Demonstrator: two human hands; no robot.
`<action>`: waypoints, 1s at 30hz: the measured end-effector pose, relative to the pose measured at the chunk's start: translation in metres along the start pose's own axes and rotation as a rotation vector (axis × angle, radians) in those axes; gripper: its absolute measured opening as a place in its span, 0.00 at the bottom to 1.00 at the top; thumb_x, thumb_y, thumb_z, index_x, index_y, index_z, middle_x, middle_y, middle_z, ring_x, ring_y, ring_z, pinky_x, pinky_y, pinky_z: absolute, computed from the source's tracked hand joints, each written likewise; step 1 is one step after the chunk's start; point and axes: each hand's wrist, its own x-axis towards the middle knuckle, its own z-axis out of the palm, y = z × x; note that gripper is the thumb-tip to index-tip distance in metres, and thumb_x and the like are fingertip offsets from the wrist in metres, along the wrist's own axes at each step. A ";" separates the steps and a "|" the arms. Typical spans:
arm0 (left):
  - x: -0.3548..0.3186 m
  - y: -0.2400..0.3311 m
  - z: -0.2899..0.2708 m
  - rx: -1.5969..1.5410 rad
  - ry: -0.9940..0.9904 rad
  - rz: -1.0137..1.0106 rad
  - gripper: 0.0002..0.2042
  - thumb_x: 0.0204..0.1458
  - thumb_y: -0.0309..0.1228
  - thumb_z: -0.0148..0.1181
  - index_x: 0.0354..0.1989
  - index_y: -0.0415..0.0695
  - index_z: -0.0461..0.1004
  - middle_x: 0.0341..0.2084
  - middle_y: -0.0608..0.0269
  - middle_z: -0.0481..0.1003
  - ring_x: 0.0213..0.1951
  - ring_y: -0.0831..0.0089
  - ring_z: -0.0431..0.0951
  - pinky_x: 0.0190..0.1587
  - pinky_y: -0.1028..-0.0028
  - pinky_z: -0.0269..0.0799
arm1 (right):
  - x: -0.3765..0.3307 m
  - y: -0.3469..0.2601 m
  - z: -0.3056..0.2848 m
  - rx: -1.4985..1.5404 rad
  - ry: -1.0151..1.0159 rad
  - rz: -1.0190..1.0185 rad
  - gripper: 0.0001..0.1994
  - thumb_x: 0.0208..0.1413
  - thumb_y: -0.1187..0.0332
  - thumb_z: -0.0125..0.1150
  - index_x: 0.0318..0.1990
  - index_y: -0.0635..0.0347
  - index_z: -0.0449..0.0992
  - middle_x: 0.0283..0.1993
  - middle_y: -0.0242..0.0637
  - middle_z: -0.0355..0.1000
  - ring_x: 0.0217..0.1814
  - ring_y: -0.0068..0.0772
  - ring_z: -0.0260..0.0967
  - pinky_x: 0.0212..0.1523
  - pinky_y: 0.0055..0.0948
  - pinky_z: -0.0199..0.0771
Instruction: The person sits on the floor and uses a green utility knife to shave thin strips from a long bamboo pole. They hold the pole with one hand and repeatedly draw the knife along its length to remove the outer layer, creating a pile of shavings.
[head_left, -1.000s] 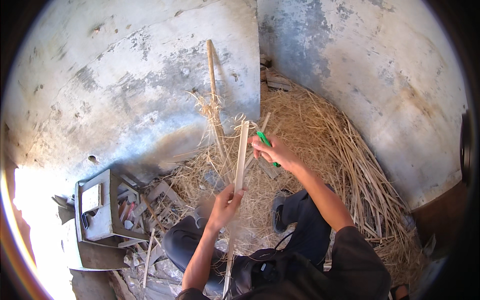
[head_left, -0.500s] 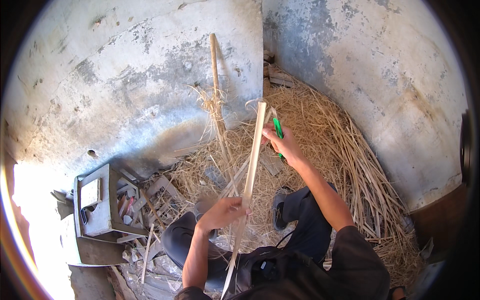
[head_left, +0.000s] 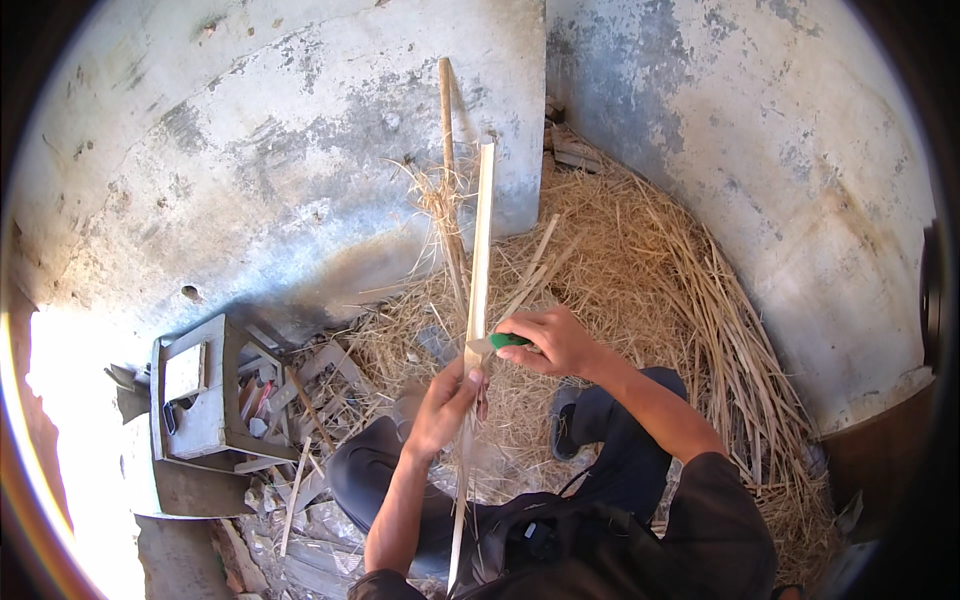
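A long pale strip of split bamboo or cane [head_left: 482, 235] stands nearly upright before me, its lower end running down past my lap. My left hand [head_left: 445, 408] is closed around it at its middle, thumb on top. In my right hand [head_left: 556, 342] is a green-handled knife [head_left: 510, 341], gripped in a fist. Its blade points left and lies against the strip just above my left thumb. Whether the edge has cut into the strip cannot be seen.
Straw-like shavings [head_left: 620, 230] cover the floor, with long strips [head_left: 740, 370] heaped along the right wall. A pole [head_left: 446, 120] wrapped in shavings leans on the back wall. A battered wooden stool [head_left: 195, 400] lies at left among scraps.
My right hand has come down and left from the strip's upper end, and the knife now meets the strip. The strip's top has shifted up and left; my left hand has risen slightly.
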 end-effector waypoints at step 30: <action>-0.002 -0.009 0.019 -0.474 -0.030 -0.057 0.18 0.76 0.48 0.37 0.36 0.49 0.59 0.15 0.71 0.53 0.15 0.81 0.48 0.18 0.77 0.46 | 0.001 -0.002 -0.002 -0.127 0.077 -0.013 0.16 0.58 0.53 0.71 0.41 0.58 0.86 0.34 0.37 0.84 0.25 0.34 0.81 0.24 0.31 0.79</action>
